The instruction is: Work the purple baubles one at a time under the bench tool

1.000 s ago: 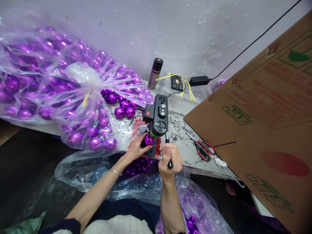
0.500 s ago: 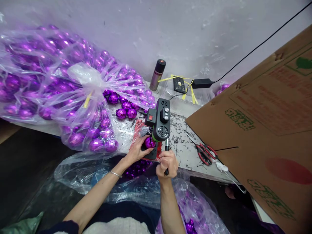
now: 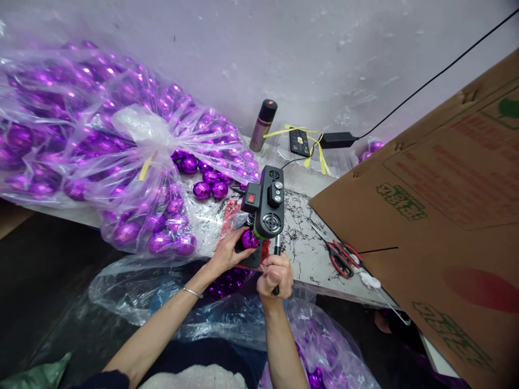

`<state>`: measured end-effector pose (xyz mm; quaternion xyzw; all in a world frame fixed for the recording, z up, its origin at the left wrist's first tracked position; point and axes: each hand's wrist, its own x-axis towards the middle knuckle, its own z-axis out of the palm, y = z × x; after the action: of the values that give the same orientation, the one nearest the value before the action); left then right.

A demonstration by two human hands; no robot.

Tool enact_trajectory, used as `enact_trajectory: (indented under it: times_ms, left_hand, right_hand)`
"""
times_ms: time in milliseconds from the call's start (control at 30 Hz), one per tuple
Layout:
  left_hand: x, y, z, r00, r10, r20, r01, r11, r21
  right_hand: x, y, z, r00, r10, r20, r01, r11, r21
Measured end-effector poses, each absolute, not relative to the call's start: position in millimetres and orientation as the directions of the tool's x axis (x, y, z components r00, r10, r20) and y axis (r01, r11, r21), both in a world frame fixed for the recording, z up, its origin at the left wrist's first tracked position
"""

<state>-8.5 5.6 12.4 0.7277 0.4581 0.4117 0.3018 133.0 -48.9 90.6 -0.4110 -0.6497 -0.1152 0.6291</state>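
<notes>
Faceted purple ball (image 3: 248, 239) under black lever press (image 3: 271, 201)
Left hand (image 3: 228, 250) pinches ball; right hand (image 3: 276, 276) fisted round lever handle (image 3: 277, 249)

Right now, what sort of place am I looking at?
Probably a small workshop: there's a black lever machine, a big clear bag of purple baubles, and a large cardboard box.

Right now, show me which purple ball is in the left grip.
The purple ball at the near end of the black machine, held by the left grip. No hand touches the loose balls behind it or the tied bag.
</notes>
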Motion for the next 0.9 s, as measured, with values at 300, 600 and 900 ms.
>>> enact_trajectory:
  times_ms: [300,600,900]
  left_hand:
    - [-9.2,6.3,10.6,0.25,0.915,0.318,0.411,-0.397,0.82]
    - [-8.7,6.4,8.5,0.239,0.914,0.327,0.431,-0.402,0.808]
    - [-9.1,8.6,10.1,0.237,0.911,0.336,0.417,-0.408,0.812]
  right_hand:
    - [134.2,-46.8,86.9,0.113,0.37,0.922,0.681,0.647,-0.343]
    - [131.5,-41.2,81.2,0.154,0.304,0.94,0.683,0.655,-0.324]
    - [132.5,-38.3,76.8,0.16,0.314,0.936,0.609,0.714,-0.344]
